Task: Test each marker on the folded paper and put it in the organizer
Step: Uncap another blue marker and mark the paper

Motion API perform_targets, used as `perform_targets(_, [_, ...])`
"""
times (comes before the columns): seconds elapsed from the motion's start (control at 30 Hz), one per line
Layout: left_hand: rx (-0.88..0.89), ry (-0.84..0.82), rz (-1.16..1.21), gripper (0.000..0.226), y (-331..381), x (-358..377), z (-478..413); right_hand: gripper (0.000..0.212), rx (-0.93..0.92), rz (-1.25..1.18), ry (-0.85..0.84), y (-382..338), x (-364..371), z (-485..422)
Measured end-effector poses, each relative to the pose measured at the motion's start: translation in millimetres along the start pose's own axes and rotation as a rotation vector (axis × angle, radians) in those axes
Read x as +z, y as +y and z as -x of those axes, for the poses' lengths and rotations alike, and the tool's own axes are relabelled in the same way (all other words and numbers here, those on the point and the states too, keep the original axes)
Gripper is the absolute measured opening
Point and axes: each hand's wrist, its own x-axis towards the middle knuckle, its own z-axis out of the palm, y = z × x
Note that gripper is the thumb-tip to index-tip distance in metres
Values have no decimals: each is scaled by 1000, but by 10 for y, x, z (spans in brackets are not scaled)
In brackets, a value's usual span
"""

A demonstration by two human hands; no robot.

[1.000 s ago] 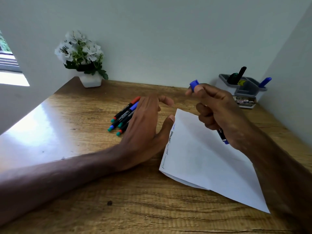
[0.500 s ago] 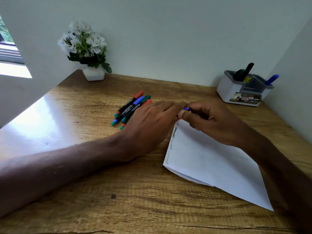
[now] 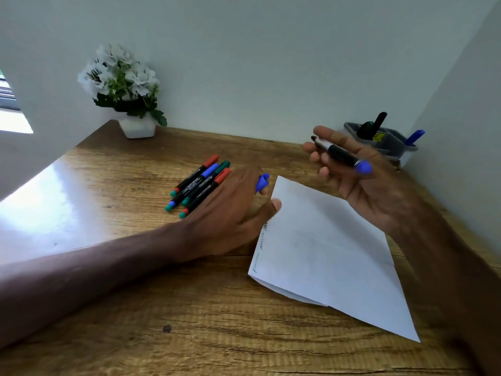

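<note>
Head view. The right hand [image 3: 360, 191] is raised at the right of the frame, above the folded paper [image 3: 325, 253], its fingers [image 3: 315, 157] and thumb gripping the blue marker [image 3: 339, 154] across the barrel, with the bare tip pointing to the upper left. The left hand [image 3: 230, 213] rests low at centre with its fingers curled round the blue cap [image 3: 262, 182]. Its thumb touches the upper left edge of the paper.

Change noted: half a second ago both hands met at the marker over the paper's top corner. They are now apart, and the cap has come off into the left hand.

Finding: the marker is uncapped and, by my judgement, ready for its test stroke. Ink marks already run along the paper's left edge.

Four markers [image 3: 199, 184] lie side by side on the counter [image 3: 135, 294], just left of the left hand, capped and awaiting their turn. The organizer [image 3: 393, 146] stands in the far right corner, well apart from the paper, and already holds a few pens. Recapping and stowing remain to be done.
</note>
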Motion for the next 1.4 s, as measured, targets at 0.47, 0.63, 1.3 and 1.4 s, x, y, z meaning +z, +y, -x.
perform_targets(0.47, [-193, -359, -89, 76, -69, 18, -79, 41, -16, 452, -207, 53, 14, 81])
perform_targets(0.63, [-182, -355, -115, 80, -7, -15, -69, 26, -5, 600, -249, 164, 33, 113])
perform_targets(1.3, [-155, -351, -124, 85, -2, -8, -74, 12, -207, 755, -188, 462, 95, 17])
perform_targets(1.4, [-156, -351, -127, 84, 12, -10, -71, 11, -202, 807, -176, 469, 107, 15])
